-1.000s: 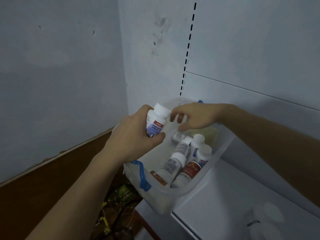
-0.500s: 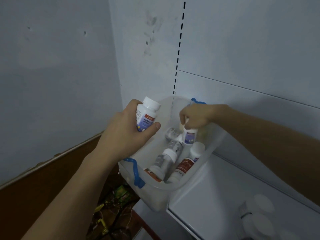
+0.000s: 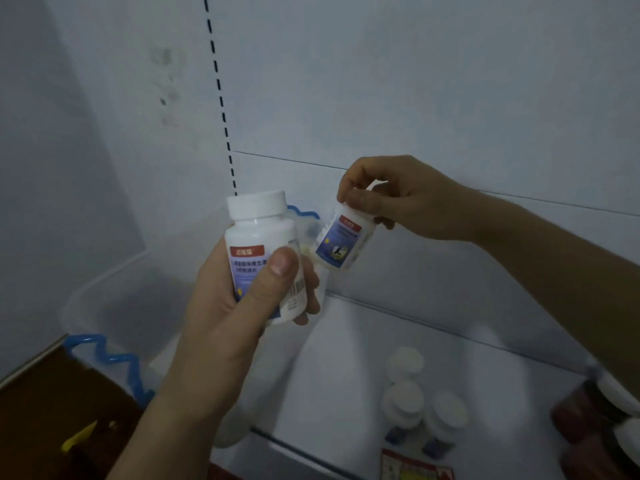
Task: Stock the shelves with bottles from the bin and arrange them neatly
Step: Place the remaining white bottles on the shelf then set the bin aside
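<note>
Both hands have risen out of the bin (image 3: 104,306) since half a second ago, each with a bottle. Left hand (image 3: 235,327) wraps its fingers round the large bottle (image 3: 261,251), upright. Right hand (image 3: 398,199) pinches the small bottle (image 3: 343,242) by its cap, tilted, above the shelf (image 3: 346,393). Shelved bottles (image 3: 420,403) stand lower right.

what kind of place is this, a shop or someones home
Probably a shop or pharmacy stockroom: a white retail-style shelf with a slotted upright, capped bottles already lined up on it, and a plastic bin of stock beside it.
</note>
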The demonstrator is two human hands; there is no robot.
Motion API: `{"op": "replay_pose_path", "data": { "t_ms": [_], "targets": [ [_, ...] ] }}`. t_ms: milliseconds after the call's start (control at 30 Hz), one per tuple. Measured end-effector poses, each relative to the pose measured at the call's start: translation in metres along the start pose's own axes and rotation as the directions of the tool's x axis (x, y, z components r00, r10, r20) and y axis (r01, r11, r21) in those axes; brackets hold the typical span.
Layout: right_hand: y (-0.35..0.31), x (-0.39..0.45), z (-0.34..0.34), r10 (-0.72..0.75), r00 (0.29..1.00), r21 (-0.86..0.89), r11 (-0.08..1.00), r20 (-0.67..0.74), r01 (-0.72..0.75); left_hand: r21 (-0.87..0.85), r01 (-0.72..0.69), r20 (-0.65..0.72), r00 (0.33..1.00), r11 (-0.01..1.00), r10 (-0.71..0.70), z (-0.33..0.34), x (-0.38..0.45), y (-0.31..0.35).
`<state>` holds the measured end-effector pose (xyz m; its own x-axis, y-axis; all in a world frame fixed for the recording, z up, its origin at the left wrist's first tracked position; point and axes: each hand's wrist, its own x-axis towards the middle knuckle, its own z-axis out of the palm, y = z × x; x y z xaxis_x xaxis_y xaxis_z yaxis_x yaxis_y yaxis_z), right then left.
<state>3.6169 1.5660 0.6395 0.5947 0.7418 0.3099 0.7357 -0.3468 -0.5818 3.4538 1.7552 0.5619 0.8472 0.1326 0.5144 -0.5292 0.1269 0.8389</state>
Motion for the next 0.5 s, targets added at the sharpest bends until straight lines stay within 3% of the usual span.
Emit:
{"op": "replay_pose_path", "data": {
  "t_ms": [267,433,500],
  "targets": [
    [0.019,-0.081,-0.045,0.149,0.989,-0.030,0.988,0.021,-0.148,-0.174,0.190,0.058,0.982,0.966,-0.182,0.055,0.009,-0.057],
    [0.030,-0.109,-0.052,0.195,0.981,-0.047,0.980,0.014,-0.194,-0.170,0.238,0.127,0.968,0.956,-0.218,0.073,0.012,-0.073],
    [0.035,-0.118,-0.050,0.228,0.973,-0.138,0.966,0.041,-0.221,-0.157,0.249,0.131,0.964,0.956,-0.230,0.078,0.012,-0.076]
  ]
}}
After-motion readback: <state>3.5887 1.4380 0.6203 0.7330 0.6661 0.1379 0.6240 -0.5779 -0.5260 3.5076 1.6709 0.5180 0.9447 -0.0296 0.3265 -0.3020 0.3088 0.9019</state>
